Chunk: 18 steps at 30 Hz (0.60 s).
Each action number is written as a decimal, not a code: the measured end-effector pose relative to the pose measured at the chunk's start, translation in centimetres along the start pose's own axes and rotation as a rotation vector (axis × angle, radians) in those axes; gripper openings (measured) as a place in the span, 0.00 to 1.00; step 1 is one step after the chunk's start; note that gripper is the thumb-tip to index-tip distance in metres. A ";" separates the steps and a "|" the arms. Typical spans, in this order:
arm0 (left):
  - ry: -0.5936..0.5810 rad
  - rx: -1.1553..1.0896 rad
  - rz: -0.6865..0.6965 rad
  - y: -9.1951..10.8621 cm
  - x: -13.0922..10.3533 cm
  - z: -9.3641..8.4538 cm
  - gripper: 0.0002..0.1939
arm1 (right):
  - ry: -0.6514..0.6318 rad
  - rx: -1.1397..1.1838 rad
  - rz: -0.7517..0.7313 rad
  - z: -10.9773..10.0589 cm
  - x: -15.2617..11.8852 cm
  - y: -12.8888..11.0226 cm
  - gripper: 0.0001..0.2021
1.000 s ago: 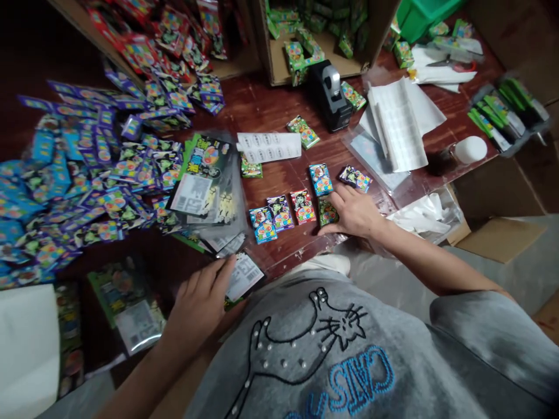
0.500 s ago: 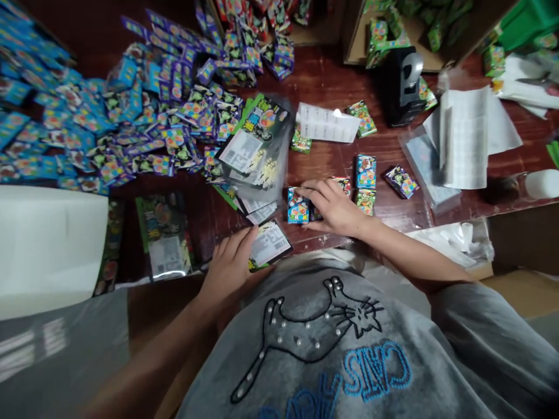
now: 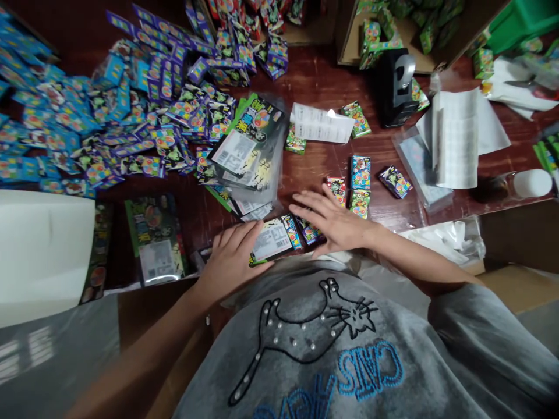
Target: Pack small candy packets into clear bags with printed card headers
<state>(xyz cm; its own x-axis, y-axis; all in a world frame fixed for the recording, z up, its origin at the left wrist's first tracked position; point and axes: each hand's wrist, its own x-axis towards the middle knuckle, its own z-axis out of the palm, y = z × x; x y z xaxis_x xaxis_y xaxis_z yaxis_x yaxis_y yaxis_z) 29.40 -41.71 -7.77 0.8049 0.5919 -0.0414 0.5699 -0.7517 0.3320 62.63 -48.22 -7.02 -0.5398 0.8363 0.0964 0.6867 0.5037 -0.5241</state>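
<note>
My left hand [image 3: 233, 253] grips the left end of a black-and-green printed bag [image 3: 271, 237] with a white label, its thumb along the lower edge. A small blue box [image 3: 293, 233] meets the bag's right end; I cannot tell how much of it is inside. Next to it lies a small purple box [image 3: 309, 230], partly under the spread fingers of my right hand [image 3: 336, 222]. Just beyond that hand stand a red box [image 3: 336, 189], a blue box [image 3: 360, 170] and a green box [image 3: 360, 203]. Another purple box [image 3: 395, 181] lies to their right.
Heaps of blue boxes [image 3: 61, 128] and purple boxes [image 3: 166, 87] cover the left. Printed bags [image 3: 248, 142] are stacked ahead of my left hand. A label sheet [image 3: 322, 123], black tape dispenser [image 3: 395, 87], paper roll [image 3: 456, 137] and white-capped bottle [image 3: 530, 183] stand rightward.
The blue and purple boxes beneath my right hand have moved toward me, and the blue one now meets the bag. My right hand has come nearer and spread, uncovering the red box.
</note>
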 end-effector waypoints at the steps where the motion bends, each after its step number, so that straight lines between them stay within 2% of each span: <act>1: 0.000 0.007 -0.001 0.0 0.1 0.0 0.45 | 0.001 -0.018 0.018 -0.5 -0.4 0.3 0.52; 5: 0.008 -0.017 0.005 -0.2 0.4 0.1 0.48 | -0.011 0.002 0.022 -1.6 -0.7 1.2 0.48; 9: 0.025 -0.080 0.016 -0.6 0.3 -0.1 0.49 | 0.031 0.135 -0.017 -2.2 -0.2 2.0 0.47; 12: 0.039 -0.134 0.042 -0.7 0.3 -0.7 0.49 | 0.009 0.225 -0.062 -2.7 0.1 2.2 0.46; 18: 0.075 -0.161 0.108 -0.3 0.9 -1.1 0.47 | 0.019 0.242 -0.094 -2.3 1.5 1.7 0.43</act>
<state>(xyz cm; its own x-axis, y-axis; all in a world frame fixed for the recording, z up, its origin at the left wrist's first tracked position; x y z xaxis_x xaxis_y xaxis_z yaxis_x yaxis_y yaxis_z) 29.74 -40.62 -6.92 0.8421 0.5347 0.0713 0.4418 -0.7595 0.4775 64.09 -45.66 -5.82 -0.5846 0.7934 0.1692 0.4965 0.5149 -0.6988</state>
